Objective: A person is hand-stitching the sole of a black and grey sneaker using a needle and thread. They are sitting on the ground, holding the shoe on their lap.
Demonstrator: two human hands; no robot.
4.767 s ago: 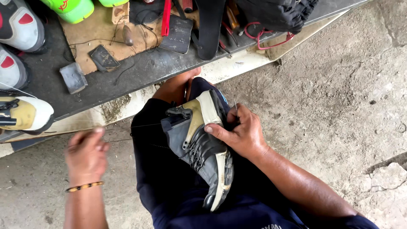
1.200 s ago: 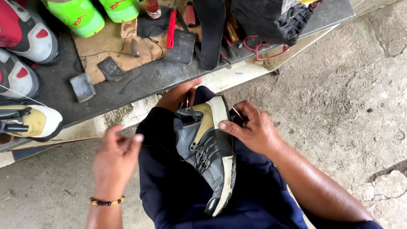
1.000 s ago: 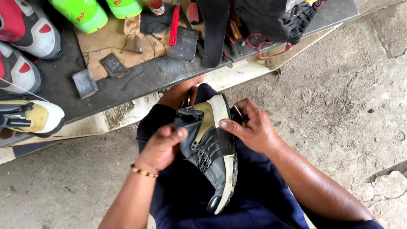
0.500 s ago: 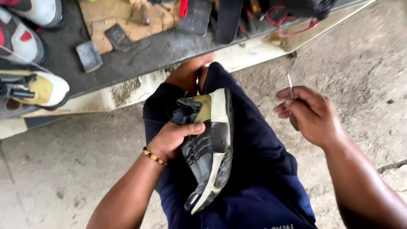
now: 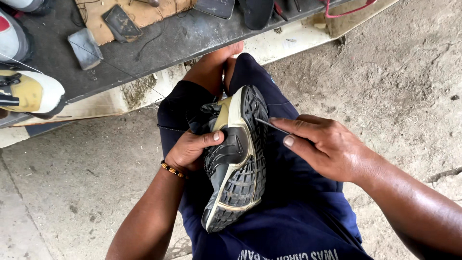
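Note:
A black sneaker [image 5: 237,168] with a tan heel part and a pale midsole lies on my lap, its treaded sole turned up and to the right. My left hand [image 5: 191,149] grips its upper from the left, thumb across the side. My right hand [image 5: 321,144] pinches a thin metal needle [image 5: 272,126] whose tip meets the edge of the sole near the heel. A fine thread runs from the shoe off to the left.
A dark low workbench [image 5: 183,41] runs across the top, carrying a brown board, small dark blocks [image 5: 85,47] and black soles. Other shoes, one tan and white [image 5: 30,94], sit at the left. Rough concrete floor [image 5: 399,82] surrounds my legs.
My right hand came back from the right with the needle and set its tip against the sole edge. The left hand keeps its hold on the shoe, which is tilted sole-up.

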